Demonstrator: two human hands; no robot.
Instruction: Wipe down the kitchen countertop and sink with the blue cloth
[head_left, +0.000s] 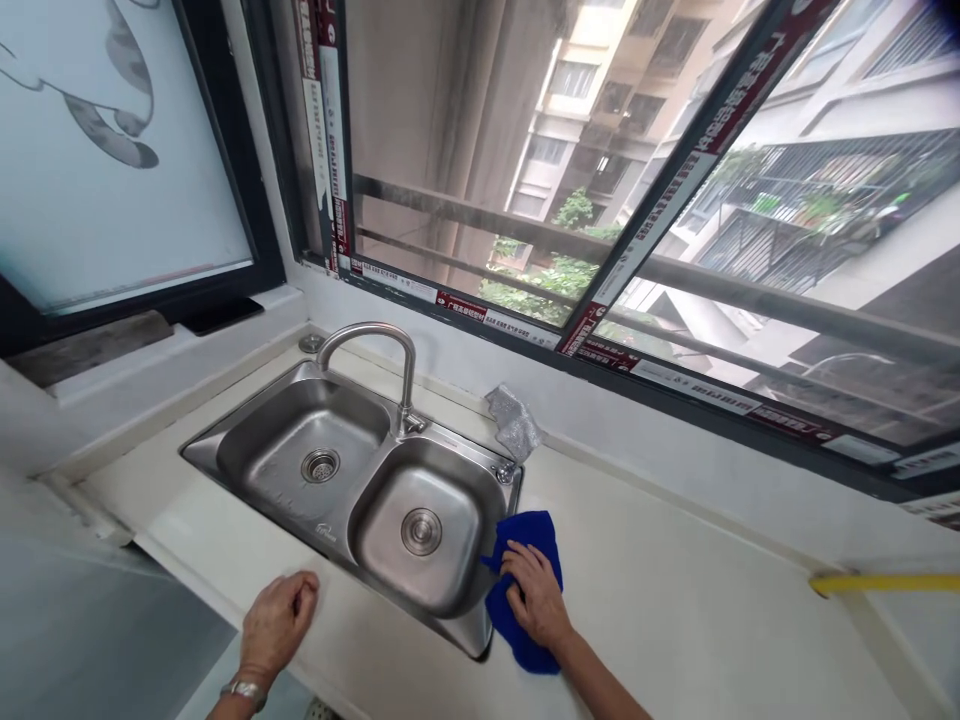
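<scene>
Under my right hand (534, 595) lies a blue cloth (536, 540), pressed against the right rim of the steel double sink (341, 540) and the counter beside it. The fingers curl over the cloth, and part of it spreads out past them on both sides. My left hand (281, 615) is curled into a fist at the counter's front edge, left of the sink's near side. Nothing shows in that fist. A metal watch or bracelet (246, 691) circles the left wrist. Both sink basins have round drains.
A curved faucet (375, 330) rises behind the sink. Crumpled clear plastic or a silvery scrubber (514, 422) sits at the back rim. The pale counter (675, 600) extends right, toward a yellow pipe (885, 583). Windows line the back, and a dark flat object (223, 315) rests on the left ledge.
</scene>
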